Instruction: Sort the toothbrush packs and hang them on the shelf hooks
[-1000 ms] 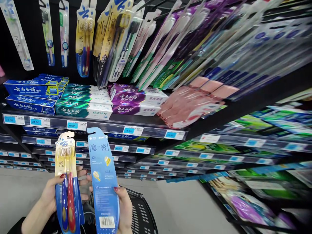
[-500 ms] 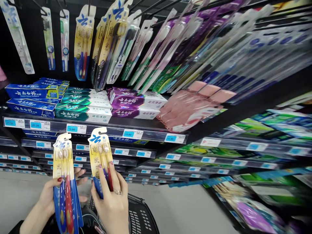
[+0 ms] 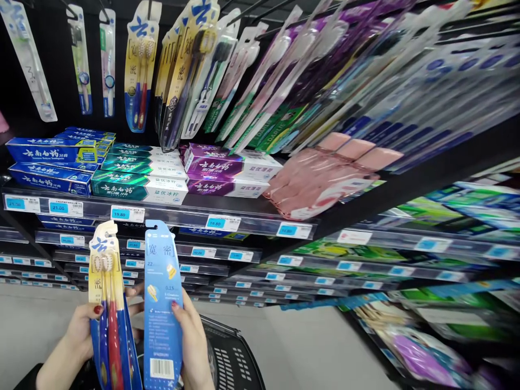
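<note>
My left hand (image 3: 83,330) is closed around a toothbrush pack (image 3: 108,314) with a yellow and blue card, its front towards me. One blue and one red handle show through the clear plastic, and at least one more blue-edged pack seems to sit behind it. In my right hand (image 3: 193,341) is a second toothbrush pack (image 3: 162,303), held upright with its light blue back and barcode facing me. My right thumb presses on its right edge. The two packs are side by side, slightly apart.
A black basket (image 3: 233,357) is below my right hand. Ahead, toothpaste boxes (image 3: 140,187) are stacked on a shelf with price tags (image 3: 128,214). Toothbrush packs (image 3: 140,70) hang from hooks above. Pink packaged items (image 3: 320,179) lie right of the boxes.
My right hand has turned its toothbrush pack from the yellow front to the light blue back. My left hand keeps its pack in nearly the same place.
</note>
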Demonstrator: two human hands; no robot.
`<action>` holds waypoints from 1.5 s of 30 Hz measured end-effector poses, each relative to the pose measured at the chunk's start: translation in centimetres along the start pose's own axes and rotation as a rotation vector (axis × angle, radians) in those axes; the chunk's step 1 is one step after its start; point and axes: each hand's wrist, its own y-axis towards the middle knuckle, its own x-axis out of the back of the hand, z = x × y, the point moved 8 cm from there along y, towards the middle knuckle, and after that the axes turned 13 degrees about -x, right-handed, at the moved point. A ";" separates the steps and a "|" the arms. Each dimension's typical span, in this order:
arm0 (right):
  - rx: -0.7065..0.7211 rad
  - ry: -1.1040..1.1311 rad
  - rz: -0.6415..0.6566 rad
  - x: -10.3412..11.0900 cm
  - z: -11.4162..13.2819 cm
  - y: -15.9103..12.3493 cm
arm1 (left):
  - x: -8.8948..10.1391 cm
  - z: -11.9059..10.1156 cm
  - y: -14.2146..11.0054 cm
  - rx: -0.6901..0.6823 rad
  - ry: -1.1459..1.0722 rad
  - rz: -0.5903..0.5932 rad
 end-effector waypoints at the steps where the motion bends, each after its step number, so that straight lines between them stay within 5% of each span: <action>1: 0.009 -0.030 -0.010 -0.2 -0.1 0.1 | 0.2 0.3 0.0 0.018 0.012 -0.004; 10: 0.221 -0.546 0.018 -2.1 -0.8 1.4 | 3.9 2.2 0.3 0.061 0.114 -0.210; 16: 0.589 -0.880 -0.317 -2.0 1.7 -1.7 | 4.3 2.0 0.6 0.000 0.237 -0.293; 21: 0.449 -1.103 -0.249 -3.5 1.2 -1.3 | 4.6 1.2 1.0 -0.097 0.312 -0.320; 26: 0.297 -0.860 -0.085 -3.8 0.1 -0.3 | 4.3 1.1 1.2 -0.112 0.356 -0.291; 34: 0.124 -0.252 0.030 -1.8 1.0 0.2 | 4.1 -0.4 1.0 -0.180 0.393 -0.417; 39: -0.201 0.308 0.554 -1.7 -1.1 1.7 | 2.9 -1.5 1.1 -0.167 0.448 -0.300; 45: -0.226 0.784 1.010 -1.7 -2.3 2.3 | 3.4 -1.5 0.8 -0.134 0.459 -0.311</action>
